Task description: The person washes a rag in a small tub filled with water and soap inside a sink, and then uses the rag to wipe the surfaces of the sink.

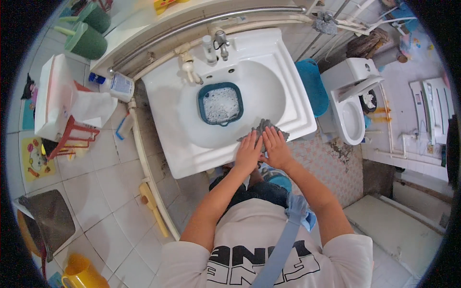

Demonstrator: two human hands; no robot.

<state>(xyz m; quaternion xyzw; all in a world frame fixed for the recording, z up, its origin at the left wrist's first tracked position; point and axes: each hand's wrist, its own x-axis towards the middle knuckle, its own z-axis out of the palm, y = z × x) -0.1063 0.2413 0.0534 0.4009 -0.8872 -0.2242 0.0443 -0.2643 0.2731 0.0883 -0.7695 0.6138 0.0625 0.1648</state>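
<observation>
A crumpled dark grey cloth lies on the front rim of the white washbasin, right of the rim's middle. My left hand rests on the cloth's left part with its fingers stretched out. Beside it my right hand lies flat on the cloth, fingers extended too. Both palms partly hide the cloth, and the hands nearly touch at the thumbs. Inside the bowl stands a dark blue square basin holding foamy water, apart from both hands.
Behind the bowl are a tap, a clear bottle and a beige spout. A blue tub and a white toilet stand to the right. On the left are a white jug-like bottle and a wooden-handled brush.
</observation>
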